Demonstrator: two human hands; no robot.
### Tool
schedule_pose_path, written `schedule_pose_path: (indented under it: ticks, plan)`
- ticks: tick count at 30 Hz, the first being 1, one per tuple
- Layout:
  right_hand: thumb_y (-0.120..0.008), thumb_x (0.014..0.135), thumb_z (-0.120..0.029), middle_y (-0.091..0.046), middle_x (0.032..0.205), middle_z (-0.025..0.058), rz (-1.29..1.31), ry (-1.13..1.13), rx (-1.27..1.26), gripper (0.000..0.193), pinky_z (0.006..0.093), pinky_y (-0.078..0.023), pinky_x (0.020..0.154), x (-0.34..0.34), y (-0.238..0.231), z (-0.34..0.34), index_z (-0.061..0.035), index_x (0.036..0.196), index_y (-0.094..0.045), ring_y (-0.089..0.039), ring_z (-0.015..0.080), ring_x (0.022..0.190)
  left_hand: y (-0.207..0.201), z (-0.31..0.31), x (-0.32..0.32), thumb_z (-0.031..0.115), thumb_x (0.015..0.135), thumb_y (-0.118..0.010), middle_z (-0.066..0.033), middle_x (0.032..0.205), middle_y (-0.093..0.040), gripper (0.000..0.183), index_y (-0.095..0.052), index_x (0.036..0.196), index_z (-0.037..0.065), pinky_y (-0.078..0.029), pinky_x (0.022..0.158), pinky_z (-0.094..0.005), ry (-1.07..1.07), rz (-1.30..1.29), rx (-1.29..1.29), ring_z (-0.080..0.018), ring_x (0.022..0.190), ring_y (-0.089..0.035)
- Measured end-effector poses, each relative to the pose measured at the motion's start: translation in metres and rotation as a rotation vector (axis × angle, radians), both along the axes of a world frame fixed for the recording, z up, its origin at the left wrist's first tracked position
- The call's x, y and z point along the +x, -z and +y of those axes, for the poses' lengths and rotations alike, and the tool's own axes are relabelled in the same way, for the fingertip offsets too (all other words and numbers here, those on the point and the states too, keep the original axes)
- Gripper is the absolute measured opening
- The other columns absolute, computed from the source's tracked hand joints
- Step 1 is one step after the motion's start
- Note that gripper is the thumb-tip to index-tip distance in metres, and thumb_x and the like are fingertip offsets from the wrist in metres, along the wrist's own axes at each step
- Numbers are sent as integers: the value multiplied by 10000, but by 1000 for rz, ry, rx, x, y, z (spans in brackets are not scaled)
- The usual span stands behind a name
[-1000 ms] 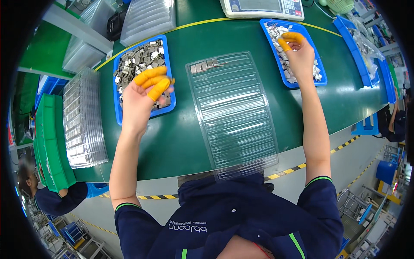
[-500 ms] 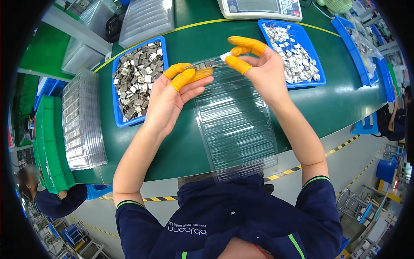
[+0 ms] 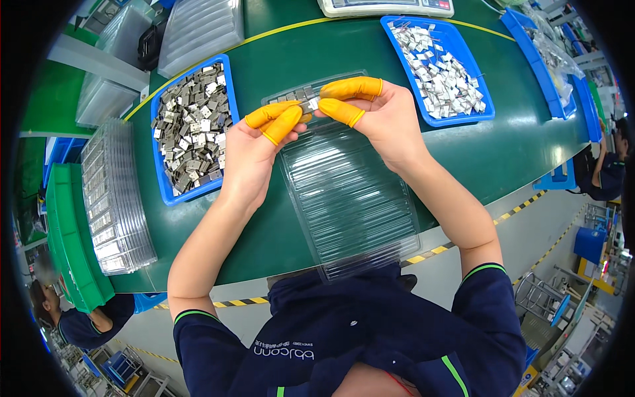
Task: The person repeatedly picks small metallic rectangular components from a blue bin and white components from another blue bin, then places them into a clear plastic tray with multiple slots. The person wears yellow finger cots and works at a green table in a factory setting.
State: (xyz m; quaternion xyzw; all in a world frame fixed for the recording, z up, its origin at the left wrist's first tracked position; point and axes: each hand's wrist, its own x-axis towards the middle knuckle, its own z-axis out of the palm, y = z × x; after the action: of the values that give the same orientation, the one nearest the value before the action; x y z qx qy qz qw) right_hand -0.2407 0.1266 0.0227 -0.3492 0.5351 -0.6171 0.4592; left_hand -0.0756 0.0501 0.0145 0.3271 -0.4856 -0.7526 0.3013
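Both hands meet above the far end of a clear ribbed plastic tray (image 3: 350, 192), yellow finger cots on thumbs and fingers. My left hand (image 3: 254, 152) pinches a small grey metal connector shell (image 3: 305, 106). Facing it, my right hand (image 3: 380, 122) is closed on a small white connector piece (image 3: 314, 103), whose end touches or enters the shell; the fingertips hide exactly how far. Just behind the fingers, several grey shells (image 3: 301, 93) sit in the tray's far row.
Left stands a blue bin (image 3: 161, 169) of grey and white-faced shells; right, a blue bin (image 3: 491, 109) of white pieces. Stacked clear trays (image 3: 119, 205) and a green crate (image 3: 76, 245) line the left edge. A scale (image 3: 387, 8) stands at the back; co-workers sit either side.
The hands have come together; the right moved left and slightly down, bringing the white piece to the grey shell. The whole view has shifted a little.
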Motion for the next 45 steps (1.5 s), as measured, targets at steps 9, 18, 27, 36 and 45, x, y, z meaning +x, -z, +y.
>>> schedule_pose_path:
  ticks: [9, 18, 27, 36, 45]
  plan:
    - [-676, 765, -16, -662, 940, 95, -109, -265, 133, 243, 231, -486, 787, -12, -5, 2, 35, 1001, -648, -614, 124, 865, -1, -8, 5, 54, 826, -628, -111, 869, -656, 217, -618, 1010, -61, -497, 706, -238, 146, -22, -150, -136, 751, -618]
    - [-672, 766, -19, -658, 927, 94, -108, -292, 41, 216, 244, -481, 785, -15, -3, 5, 39, 973, -651, -614, 130, 842, -4, -6, 4, 25, 818, -627, -137, 851, -659, 209, -624, 1006, -67, -529, 702, -265, 173, 2, -238, -166, 727, -641]
    - [-669, 772, -15, -653, 933, 98, 95, -189, 11, 180, 249, -483, 802, -2, -9, 1, 42, 941, -643, -611, 144, 864, -1, 4, 1, 72, 840, -614, -137, 880, -657, 235, -611, 1033, -64, -525, 715, -262, 34, 29, -253, -173, 758, -642]
    - [-686, 708, -111, -638, 808, 77, 1485, 177, -325, 175, 349, -456, 824, -29, 39, -42, -74, 879, -686, -579, 270, 854, -8, -19, 29, 33, 835, -592, -104, 992, -643, 229, -607, 1050, -45, -449, 862, -259, -138, -259, -575, -129, 934, -580]
    - [-714, 640, -92, -616, 826, 69, 1265, 157, -906, 264, 357, -485, 791, -1, 17, -32, -78, 898, -658, -593, 251, 835, -7, -10, 13, 311, 933, -477, -63, 733, -631, 368, -617, 903, -28, -434, 591, -209, 141, -164, -364, -81, 633, -529]
